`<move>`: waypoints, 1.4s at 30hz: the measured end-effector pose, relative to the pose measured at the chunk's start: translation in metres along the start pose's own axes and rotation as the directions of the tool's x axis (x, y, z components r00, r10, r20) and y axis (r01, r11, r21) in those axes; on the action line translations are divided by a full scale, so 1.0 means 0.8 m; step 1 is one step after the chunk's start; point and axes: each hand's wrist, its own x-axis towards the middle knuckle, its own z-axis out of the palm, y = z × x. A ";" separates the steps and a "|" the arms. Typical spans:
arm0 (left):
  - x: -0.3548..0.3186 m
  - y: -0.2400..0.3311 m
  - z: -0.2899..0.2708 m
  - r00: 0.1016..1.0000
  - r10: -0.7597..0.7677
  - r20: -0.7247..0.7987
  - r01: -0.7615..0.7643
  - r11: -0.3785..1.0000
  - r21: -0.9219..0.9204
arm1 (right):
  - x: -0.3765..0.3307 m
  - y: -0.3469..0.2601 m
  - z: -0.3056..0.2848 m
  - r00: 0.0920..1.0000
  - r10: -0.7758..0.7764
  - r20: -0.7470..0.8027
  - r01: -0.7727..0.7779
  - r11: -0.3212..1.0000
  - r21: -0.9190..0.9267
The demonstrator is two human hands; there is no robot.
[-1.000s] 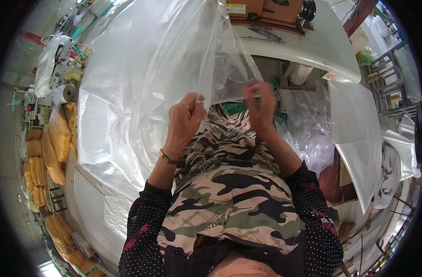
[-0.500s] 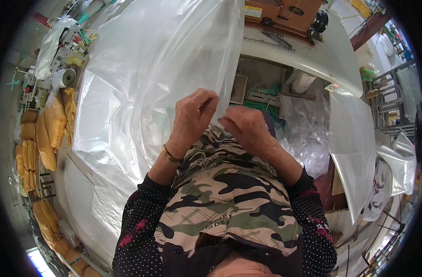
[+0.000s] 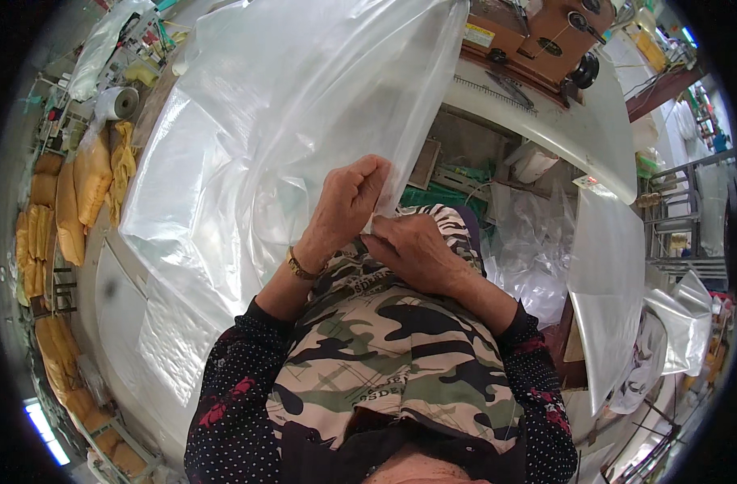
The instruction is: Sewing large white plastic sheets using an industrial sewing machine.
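Observation:
A large clear plastic sheet lies in loose folds over the table at my left and reaches down towards my lap. My left hand is closed in a pinch on the sheet's right-hand edge, in front of my body. Just below and to the right, my right hand is closed too, its fingertips against the lower corner of the same edge. Both hands are close together above my camouflage-patterned apron. The fingertips' exact hold is partly hidden by the knuckles.
A brown machine with a black knob stands on the pale tabletop at the far right. Crumpled clear plastic fills the space beneath. Yellow sacks and a roll line the left. A metal rack is at right.
My right hand has come down and left, nearer my left hand, and its fingers have closed at the sheet's edge. The view has shifted a little.

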 end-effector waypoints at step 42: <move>0.026 -0.107 0.005 0.933 0.332 -0.136 -0.249 0.872 0.421 | 0.116 0.170 -0.077 0.884 -0.119 -0.452 -0.061 0.929 -0.364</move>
